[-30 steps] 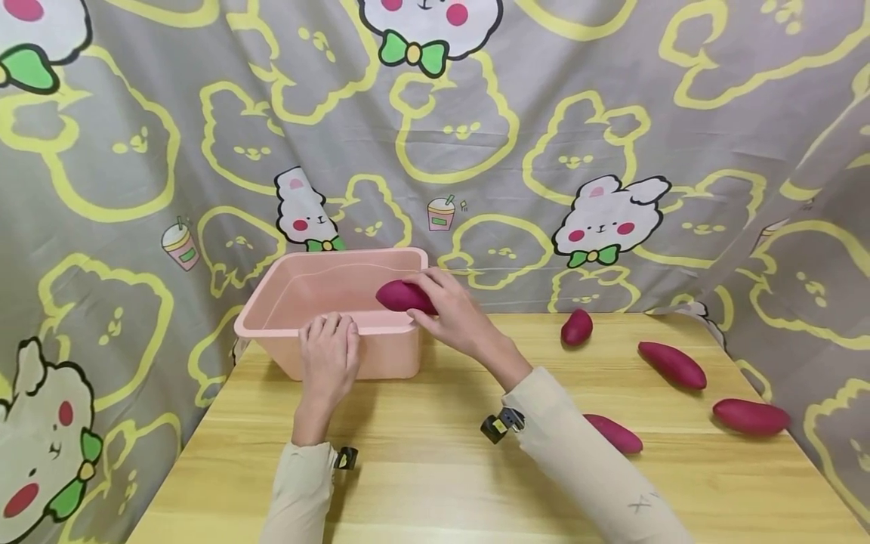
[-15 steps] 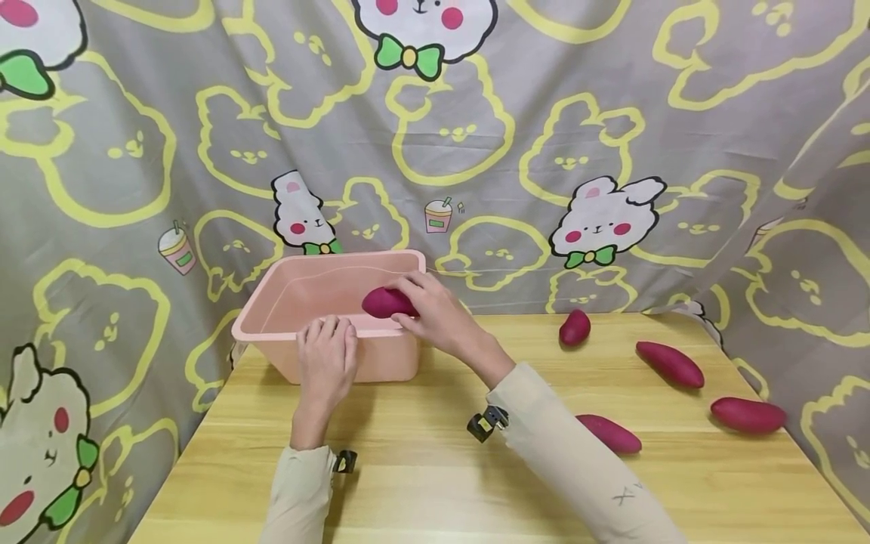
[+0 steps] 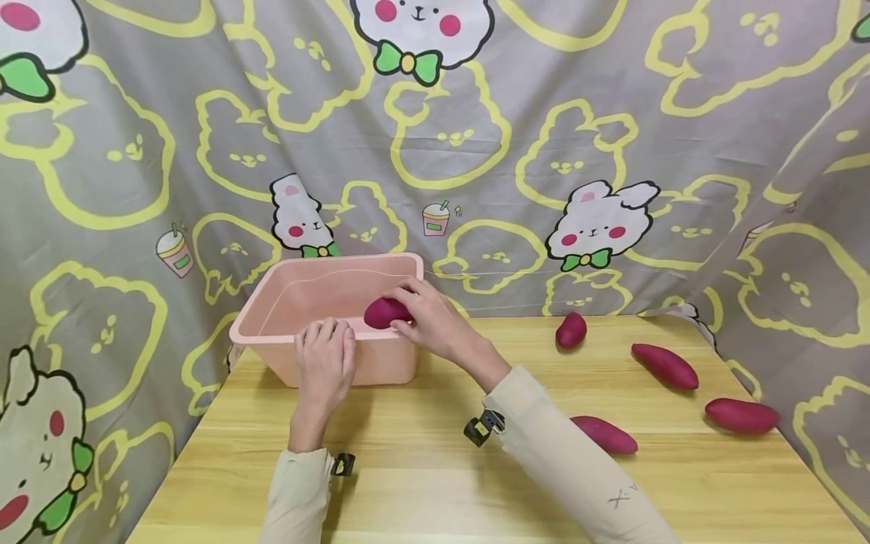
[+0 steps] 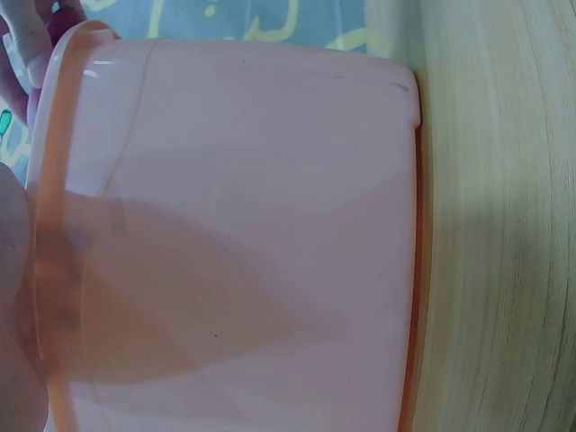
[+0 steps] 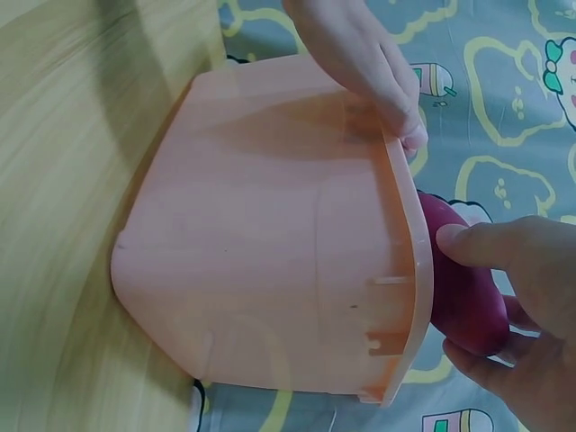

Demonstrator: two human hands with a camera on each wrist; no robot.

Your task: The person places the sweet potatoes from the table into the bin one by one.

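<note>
Head view showed us a right hand [image 3: 438, 319] gripping one purple sweet potato [image 3: 383, 312], thumb and fingers curled round it, at the mouth of a pink plastic bin [image 3: 384, 363], partly behind its near rim. We saw the left hand [image 3: 325, 361], fingers hooked over that rim, while four more sweet potatoes [image 3: 664, 366] lay on the wooden table [image 3: 421, 468] to the right.

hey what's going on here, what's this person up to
A person is handling a purple, sweet-potato-like tuber: the right hand holds it at the opening of a pink bin, not yet let go. The left hand grips the bin's near rim. Four more tubers lie on the wooden table to the right, one partly hidden by the right sleeve.
</note>
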